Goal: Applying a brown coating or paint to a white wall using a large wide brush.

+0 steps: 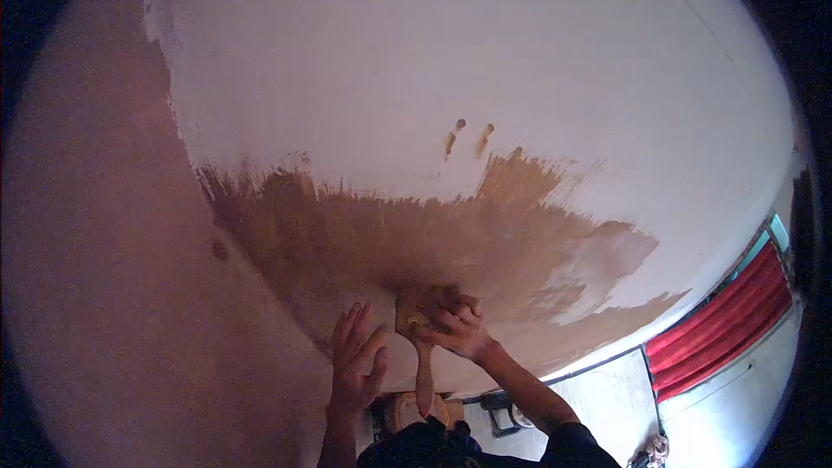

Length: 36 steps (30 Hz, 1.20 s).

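My right hand (465,328) grips a wide flat paintbrush (424,370) around its head, with the wooden handle hanging down. The bristles press against a pale wall or ceiling surface (390,65); which of the two it is, I cannot tell. Around the brush spreads an uneven brown patch of paint (383,227), streaked along its upper edge. To the left of the brush is my left hand (357,354), raised with fingers spread and nothing in it. Whether its fingertips touch the surface is unclear.
A pinkish-brown surface (117,260) meets the pale one along a ragged edge at left. Two brown dabs (453,138) mark the pale area. At lower right hangs a red curtain (721,322) by a window. A round orange-rimmed object (402,411) shows below the brush, partly hidden.
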Each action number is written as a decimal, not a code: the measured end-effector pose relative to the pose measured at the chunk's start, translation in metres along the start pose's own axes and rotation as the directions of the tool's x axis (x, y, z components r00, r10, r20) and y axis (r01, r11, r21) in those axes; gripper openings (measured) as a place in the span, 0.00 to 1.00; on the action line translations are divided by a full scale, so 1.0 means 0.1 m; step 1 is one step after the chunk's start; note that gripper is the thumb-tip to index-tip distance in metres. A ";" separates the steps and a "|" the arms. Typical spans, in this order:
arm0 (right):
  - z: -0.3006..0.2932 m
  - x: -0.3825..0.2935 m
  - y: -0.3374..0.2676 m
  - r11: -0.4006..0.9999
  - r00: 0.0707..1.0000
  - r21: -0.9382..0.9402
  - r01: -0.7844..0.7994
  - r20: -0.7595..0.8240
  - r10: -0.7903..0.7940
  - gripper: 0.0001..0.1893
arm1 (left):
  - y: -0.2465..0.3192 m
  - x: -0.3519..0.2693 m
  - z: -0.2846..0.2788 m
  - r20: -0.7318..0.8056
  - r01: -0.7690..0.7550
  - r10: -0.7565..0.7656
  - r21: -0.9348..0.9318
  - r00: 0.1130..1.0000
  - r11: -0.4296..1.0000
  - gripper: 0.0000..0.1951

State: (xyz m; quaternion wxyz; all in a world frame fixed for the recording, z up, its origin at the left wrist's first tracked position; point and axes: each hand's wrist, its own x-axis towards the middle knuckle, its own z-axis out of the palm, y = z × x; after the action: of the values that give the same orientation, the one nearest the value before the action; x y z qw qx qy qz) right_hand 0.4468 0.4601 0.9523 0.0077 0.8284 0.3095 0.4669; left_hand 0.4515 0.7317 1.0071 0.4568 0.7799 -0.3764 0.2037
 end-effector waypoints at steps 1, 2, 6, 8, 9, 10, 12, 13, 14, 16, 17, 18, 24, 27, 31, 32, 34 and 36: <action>-0.06 0.13 0.00 1.000 1.000 0.007 0.000 -0.006 0.000 0.18 | -0.05 -0.04 -0.05 -0.015 -0.001 0.002 0.015 1.000 1.000 0.17; -0.15 0.25 0.06 0.999 0.999 -0.013 -0.046 -0.023 0.046 0.18 | -0.08 -0.06 -0.08 -0.013 0.001 0.000 0.023 1.000 1.000 0.17; -0.71 0.91 0.31 0.979 0.948 -0.166 -0.118 -0.313 0.061 0.18 | -0.09 -0.11 -0.11 -0.026 -0.013 0.014 0.026 1.000 1.000 0.17; -0.81 1.01 0.36 0.967 0.915 -0.139 -0.211 -0.376 0.146 0.18 | -0.04 -0.10 -0.09 -0.018 0.004 -0.004 0.017 1.000 1.000 0.17; -0.85 1.00 0.36 0.951 0.873 -0.099 -0.292 -0.435 0.222 0.18 | 0.01 -0.08 -0.08 -0.044 0.005 -0.006 -0.009 0.999 1.000 0.17; -0.71 0.79 0.35 0.938 0.854 0.020 -0.345 -0.407 0.323 0.18 | 0.07 -0.05 -0.04 -0.068 0.001 -0.004 -0.044 0.998 0.999 0.17; -0.63 0.42 0.24 0.960 0.931 -0.081 -0.269 -0.279 0.237 0.19 | 0.15 -0.03 0.04 -0.019 0.020 -0.021 -0.027 1.000 0.999 0.17; -0.61 0.32 0.20 0.974 0.979 -0.151 -0.171 -0.141 0.150 0.21 | 0.17 -0.01 0.07 0.021 0.044 -0.044 0.008 0.999 0.999 0.17; -0.60 0.21 0.18 0.971 0.977 -0.159 -0.176 -0.144 0.154 0.21 | 0.18 0.01 0.13 0.026 0.036 -0.036 0.006 0.999 0.999 0.17; -0.65 0.08 0.19 0.989 0.988 -0.031 -0.142 0.062 0.143 0.20 | 0.18 0.08 0.26 0.019 -0.049 0.049 -0.005 0.999 0.999 0.16; -0.72 0.01 0.30 0.988 0.987 -0.043 -0.148 0.057 0.150 0.20 | 0.19 0.12 0.34 0.025 -0.062 0.063 -0.009 0.998 0.998 0.16; -0.85 -0.02 0.44 0.981 0.982 -0.050 -0.189 0.008 0.190 0.18 | 0.20 0.14 0.41 0.003 -0.071 0.072 -0.045 0.997 0.996 0.16; -1.72 0.20 1.14 0.934 0.889 -0.196 -0.300 -0.413 0.199 0.14 | 0.57 0.27 0.90 0.037 -0.049 0.050 -0.025 0.998 0.998 0.14; -1.61 -0.15 1.15 0.923 0.829 -0.162 -0.350 -0.512 0.225 0.13 | 0.75 0.34 1.16 0.034 -0.062 0.063 -0.026 0.997 0.998 0.14; -1.32 -0.96 0.85 0.919 0.924 -0.127 -0.373 -0.148 0.354 0.18 | 0.85 0.41 1.44 0.086 -0.071 0.072 -0.013 0.994 0.997 0.15; -1.32 -1.13 0.85 0.942 0.943 -0.054 -0.330 0.028 0.332 0.19 | 0.88 0.42 1.50 0.095 -0.073 0.074 -0.013 0.993 0.997 0.15; -1.50 -1.22 1.00 0.944 0.944 -0.075 -0.322 0.048 0.326 0.20 | 0.94 0.44 1.61 0.067 -0.086 0.088 -0.024 0.994 0.996 0.15; -1.71 -1.16 1.26 0.934 0.934 -0.026 -0.357 0.017 0.357 0.21 | 1.00 0.41 1.72 0.078 -0.051 0.051 -0.010 0.996 0.999 0.15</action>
State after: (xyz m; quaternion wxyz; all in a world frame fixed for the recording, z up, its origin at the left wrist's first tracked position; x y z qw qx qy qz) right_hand 0.3347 0.2508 0.9975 -0.0646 0.8755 0.1485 0.4552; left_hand 0.3956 0.5365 1.0043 0.4394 0.7755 -0.4146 0.1832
